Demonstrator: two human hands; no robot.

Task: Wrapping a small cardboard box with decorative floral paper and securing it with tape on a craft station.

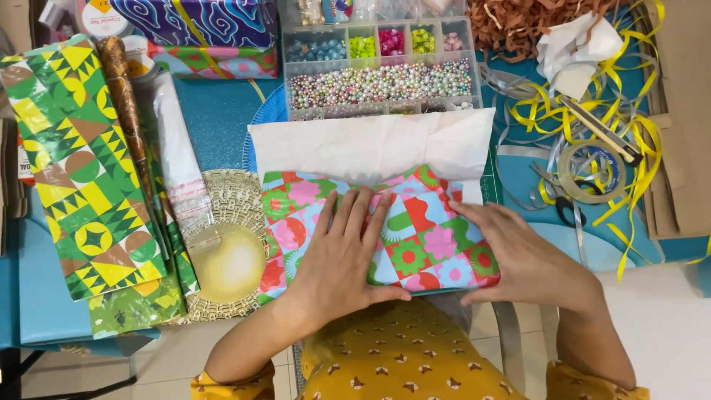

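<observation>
Both hands lie flat, palms down and fingers open, on a box wrapped in flower-patterned paper [415,237] that sits at the near edge of the blue tabletop [215,118], roughly at its middle. The left hand [344,255] rests on the left half of the wrapped box, fingers spread and pointing away from the person, thumb stretched along the near edge of the box; its forearm runs back toward the near left. The right hand [518,255] covers the right end of the box, fingers held together and angled toward the left, thumb tucked along the near right corner; its forearm comes in from the near right. Neither hand grips anything; both simply press on the paper. The white underside of the wrapping sheet [370,144] stands up as a flap just behind the box. Behind that flap, toward the far edge, lies a clear compartment box of beads [381,74]. Just left of the wrapped box is a round woven mat [229,252], and farther left a folded green and yellow geometric wrapping paper [78,170]. Toward the right edge lie a roll of clear tape [589,170], scissors [563,204] and loose yellow ribbon [629,111].
</observation>
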